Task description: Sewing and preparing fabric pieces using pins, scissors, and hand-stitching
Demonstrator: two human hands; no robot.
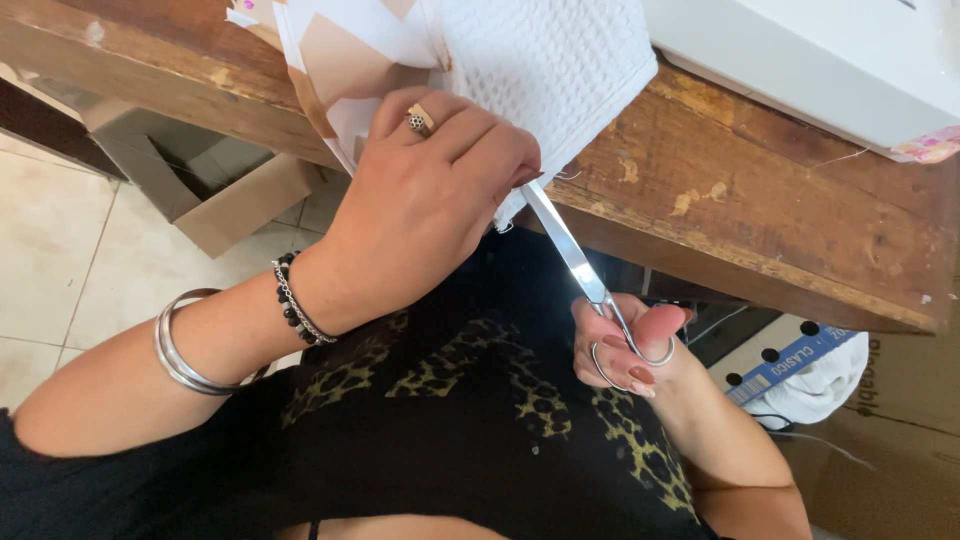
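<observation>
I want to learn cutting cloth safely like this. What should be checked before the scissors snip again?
1. Cloth held firm: ok. The left hand pinches the white waffle cloth at its edge.
2. Scissors held properly: ok. The right hand has fingers through the loops of the scissors.
3. Fingertips away from the blades: not ok. The left fingertips sit right at the blade tip.
4. Blades lined up on the cloth edge: cannot tell, the left hand hides the tip.
5. Cloth supported: ok. It lies on the wooden table, with its edge hanging over.
</observation>
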